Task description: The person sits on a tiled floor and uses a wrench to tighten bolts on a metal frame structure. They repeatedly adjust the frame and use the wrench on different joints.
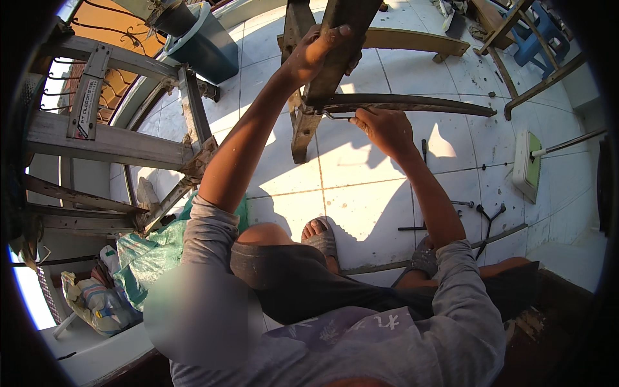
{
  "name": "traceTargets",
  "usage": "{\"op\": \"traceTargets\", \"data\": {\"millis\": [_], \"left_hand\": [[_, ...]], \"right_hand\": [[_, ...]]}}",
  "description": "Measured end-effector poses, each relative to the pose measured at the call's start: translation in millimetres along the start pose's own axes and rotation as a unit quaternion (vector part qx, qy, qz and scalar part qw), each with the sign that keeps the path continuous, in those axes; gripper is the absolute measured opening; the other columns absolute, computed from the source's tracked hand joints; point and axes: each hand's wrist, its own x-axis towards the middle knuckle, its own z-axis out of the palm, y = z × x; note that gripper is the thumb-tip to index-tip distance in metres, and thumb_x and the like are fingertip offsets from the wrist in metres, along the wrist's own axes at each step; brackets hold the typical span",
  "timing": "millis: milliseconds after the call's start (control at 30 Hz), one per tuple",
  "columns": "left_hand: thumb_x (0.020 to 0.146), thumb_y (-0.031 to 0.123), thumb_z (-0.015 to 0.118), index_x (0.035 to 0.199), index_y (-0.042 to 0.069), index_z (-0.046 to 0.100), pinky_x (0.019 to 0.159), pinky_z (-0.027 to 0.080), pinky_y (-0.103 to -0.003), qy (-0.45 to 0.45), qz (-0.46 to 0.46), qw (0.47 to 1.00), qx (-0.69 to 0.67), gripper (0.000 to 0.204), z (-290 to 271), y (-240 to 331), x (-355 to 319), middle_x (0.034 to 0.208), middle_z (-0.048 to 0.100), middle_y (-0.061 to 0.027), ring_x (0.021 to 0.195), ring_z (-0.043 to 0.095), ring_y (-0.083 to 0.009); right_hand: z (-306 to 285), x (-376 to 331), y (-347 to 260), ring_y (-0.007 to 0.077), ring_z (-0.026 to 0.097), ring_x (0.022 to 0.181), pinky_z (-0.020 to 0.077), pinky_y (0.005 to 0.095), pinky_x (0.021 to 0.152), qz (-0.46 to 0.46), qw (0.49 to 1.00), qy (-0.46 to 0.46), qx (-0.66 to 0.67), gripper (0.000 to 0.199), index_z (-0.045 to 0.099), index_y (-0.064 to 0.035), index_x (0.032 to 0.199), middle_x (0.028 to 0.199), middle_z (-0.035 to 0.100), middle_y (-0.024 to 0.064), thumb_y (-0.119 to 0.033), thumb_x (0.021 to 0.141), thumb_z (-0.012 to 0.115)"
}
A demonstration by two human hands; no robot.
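Note:
My left hand (316,57) is wrapped around the thick upright beam (330,76) of a dark brown frame. At the foot of that beam, a long curved bar (412,102) of the frame reaches to the right. My right hand (385,132) is closed on a thin bent metal tool (336,117), just below the curved bar. The tool's bent end meets the joint between beam and bar; its exact kind is too small to make out. Below the joint, a short leg piece with holes (302,138) rests toward the tiles.
On the tiled floor lie a Y-shaped wrench (490,226), several dark tools and a white-green floor brush (527,166). A metal ladder (116,145) and green sack (155,255) stand left, a bucket (209,50) behind them. A blue plastic stool (541,39) is far right.

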Motion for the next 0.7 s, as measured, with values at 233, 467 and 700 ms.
{"op": "traceTargets", "data": {"millis": [233, 467, 700], "left_hand": [[0.092, 0.057, 0.059, 0.091, 0.001, 0.059, 0.059, 0.047, -0.029, 0.003, 0.029, 0.999, -0.038, 0.056, 2, -7, 2, 0.071, 0.059, -0.0066, 0.062, 0.057, -0.0142], [0.083, 0.064, 0.067, 0.087, 0.003, 0.062, 0.060, 0.048, -0.028, 0.022, 0.005, 1.000, -0.004, 0.061, 4, -3, -1, 0.072, 0.060, -0.0047, 0.064, 0.059, -0.0127], [0.082, 0.065, 0.066, 0.082, 0.000, 0.063, 0.061, 0.048, -0.030, 0.043, 0.013, 0.997, 0.057, 0.065, -1, 1, -9, 0.070, 0.060, -0.0061, 0.065, 0.060, -0.0142]], "right_hand": [[-19, 9, -4, 0.0237, 0.063, 0.061, 0.0494, 0.0381, 0.055, 0.011, 0.999, -0.027, -0.045, 0.030, 0.058, -0.0133, 0.078, 0.067, 0.060, 0.0022, -0.040, 0.091, 0.065], [15, 0, 7, 0.0252, 0.061, 0.060, 0.0481, 0.0376, 0.054, 0.034, 0.999, 0.016, -0.008, 0.030, 0.062, -0.0110, 0.075, 0.065, 0.059, 0.0046, -0.037, 0.086, 0.072], [124, -21, -35, 0.0210, 0.046, 0.052, 0.0362, 0.0335, 0.050, 0.163, 0.923, 0.137, 0.321, 0.028, 0.054, 0.0004, 0.071, 0.058, 0.047, 0.0095, -0.012, 0.096, 0.056]]}}
